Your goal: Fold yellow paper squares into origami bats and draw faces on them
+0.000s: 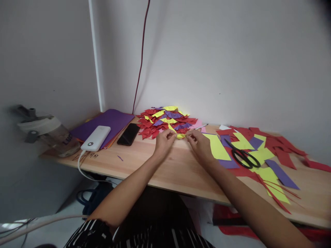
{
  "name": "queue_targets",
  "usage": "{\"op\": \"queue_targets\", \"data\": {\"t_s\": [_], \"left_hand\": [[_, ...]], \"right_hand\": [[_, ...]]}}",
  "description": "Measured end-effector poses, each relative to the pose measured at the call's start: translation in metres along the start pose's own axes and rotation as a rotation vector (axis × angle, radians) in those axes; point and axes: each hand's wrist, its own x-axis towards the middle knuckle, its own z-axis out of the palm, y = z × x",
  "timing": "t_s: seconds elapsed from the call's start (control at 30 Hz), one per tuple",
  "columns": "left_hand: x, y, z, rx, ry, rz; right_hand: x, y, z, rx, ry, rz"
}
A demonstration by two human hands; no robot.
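Note:
Between my two hands, just in front of the pile, is a small folded yellow paper piece [180, 136]. My left hand [164, 140] pinches its left end. Its right end is between the closed fingertips of my right hand [198, 142]. Right behind them lies a heap of folded paper pieces [165, 120] in red, yellow and purple. To the right of my right hand, a yellow paper sheet [217, 147] rests on purple paper. Black-handled scissors [243, 156] lie on paper scraps farther right.
Red, yellow and purple scraps [284, 155] cover the table's right side. On the left are a black phone [128, 134], a cabled white power bank [96, 138], a purple paper stack [111, 119] and a clear bottle [58, 137]. A wall stands behind the wooden table [144, 165].

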Motion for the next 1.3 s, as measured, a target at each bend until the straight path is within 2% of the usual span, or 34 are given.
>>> {"op": "queue_targets", "data": {"t_s": [0.17, 0.23, 0.37, 0.5, 0.73, 0.83, 1.03, 1.3], "left_hand": [[-0.002, -0.002, 0.007, -0.22, -0.245, -0.23], [-0.001, -0.004, 0.009, -0.303, -0.287, -0.28], [0.002, -0.003, 0.007, -0.466, -0.291, -0.409], [0.001, 0.001, 0.005, -0.504, -0.257, -0.489], [0.001, 0.0, 0.003, -0.593, -0.273, -0.597], [0.001, 0.0, 0.003, -0.618, -0.257, -0.605], [0.0, 0.002, 0.006, -0.645, -0.199, -0.55], [-0.002, 0.002, 0.007, -0.632, -0.146, -0.54]], "right_hand": [[0.0, 0.004, 0.001, -0.087, -0.01, -0.111], [0.0, 0.003, 0.002, -0.121, -0.031, -0.152], [-0.001, 0.002, 0.004, -0.245, -0.055, -0.272], [-0.001, 0.004, 0.006, -0.334, -0.049, -0.337], [-0.002, -0.002, 0.006, -0.246, -0.079, -0.425], [-0.001, -0.005, 0.008, -0.148, -0.05, -0.385], [0.001, -0.01, 0.008, 0.01, -0.011, -0.177], [0.001, -0.011, 0.007, 0.088, -0.009, -0.072]]}}
